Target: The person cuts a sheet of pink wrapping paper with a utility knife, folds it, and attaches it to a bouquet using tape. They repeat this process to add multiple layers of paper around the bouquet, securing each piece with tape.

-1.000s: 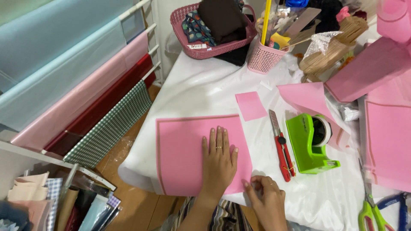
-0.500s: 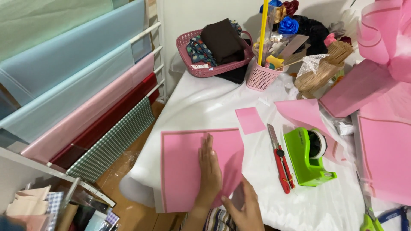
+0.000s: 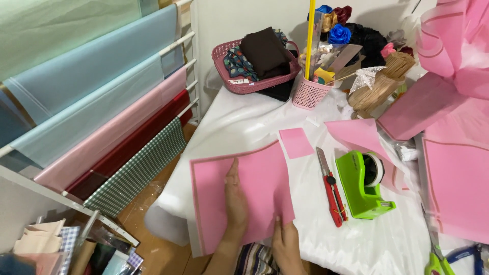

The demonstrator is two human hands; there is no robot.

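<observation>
A large pink paper sheet [image 3: 257,178] lies on the white table cover [image 3: 244,122], tilted, its near left corner over the table edge. My left hand [image 3: 236,201] lies flat on the sheet's middle, fingers together and pointing away from me. My right hand [image 3: 286,243] grips the sheet's near right edge with its thumb on top. A small pink paper square [image 3: 296,142] lies just beyond the sheet. A red utility knife [image 3: 331,186] lies to the right of the sheet.
A green tape dispenser [image 3: 362,186] stands right of the knife. More pink sheets [image 3: 456,188] lie at the right, with scissors [image 3: 437,257] near the corner. Two pink baskets [image 3: 235,81] [image 3: 308,93] stand at the back. Rolls of wrapping paper [image 3: 102,127] hang on a rack at left.
The folded-up right part of the sheet has come down flat. My right hand moved from holding the raised flap to gripping the near edge. The sheet now sits more tilted.
</observation>
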